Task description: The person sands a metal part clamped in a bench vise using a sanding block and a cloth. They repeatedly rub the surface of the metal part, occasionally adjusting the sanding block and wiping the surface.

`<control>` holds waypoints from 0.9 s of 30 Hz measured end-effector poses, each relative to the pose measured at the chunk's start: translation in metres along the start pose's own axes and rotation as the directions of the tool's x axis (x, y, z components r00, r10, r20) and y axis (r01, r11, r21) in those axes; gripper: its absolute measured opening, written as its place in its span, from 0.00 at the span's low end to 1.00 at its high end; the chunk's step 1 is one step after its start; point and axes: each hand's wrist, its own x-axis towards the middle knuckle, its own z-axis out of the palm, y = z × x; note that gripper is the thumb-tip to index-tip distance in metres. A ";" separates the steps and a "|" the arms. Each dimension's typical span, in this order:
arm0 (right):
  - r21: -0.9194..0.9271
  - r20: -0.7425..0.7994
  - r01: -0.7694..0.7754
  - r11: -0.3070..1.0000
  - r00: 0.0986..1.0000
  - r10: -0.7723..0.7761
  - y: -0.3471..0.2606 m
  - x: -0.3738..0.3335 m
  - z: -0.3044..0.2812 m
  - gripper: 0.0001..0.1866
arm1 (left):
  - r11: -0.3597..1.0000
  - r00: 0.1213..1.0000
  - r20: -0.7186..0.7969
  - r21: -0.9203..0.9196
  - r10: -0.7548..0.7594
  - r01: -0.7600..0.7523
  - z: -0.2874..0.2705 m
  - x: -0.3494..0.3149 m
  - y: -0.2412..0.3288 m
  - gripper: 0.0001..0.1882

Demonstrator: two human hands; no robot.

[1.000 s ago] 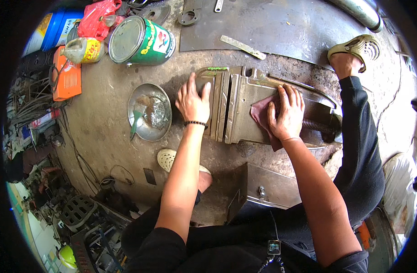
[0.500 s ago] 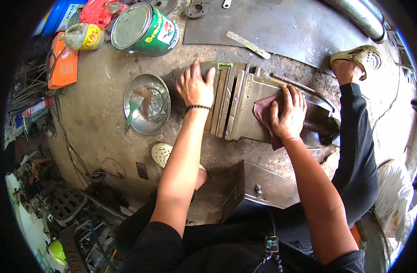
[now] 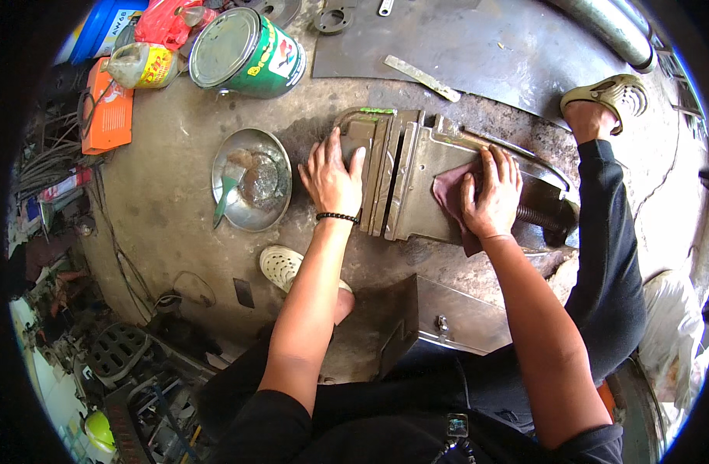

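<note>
A heavy metal machine vise lies on the floor in front of me, its two jaws a narrow gap apart. My left hand rests on its left end, fingers spread and nothing in them. On the vise's flat top, my right hand presses a maroon rag under its palm, with the thumb and fingers over the cloth. To the right of this hand the threaded screw of the vise shows. Left of the vise stands a metal bowl with dark liquid and a green-handled brush in it.
A green paint can, a plastic bottle and an orange box stand at the far left. A steel plate carries a flat metal strip. A metal box sits near my legs. Cables run along the left.
My left hand has slid a little toward me along the left end of the vise. The right hand and the rag look the same.
</note>
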 end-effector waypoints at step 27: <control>0.021 0.006 0.005 1.000 1.000 -0.005 -0.001 0.000 0.000 0.29 | 0.999 0.997 -0.081 -0.054 -0.002 -0.002 -0.003 -0.011 -0.015 0.37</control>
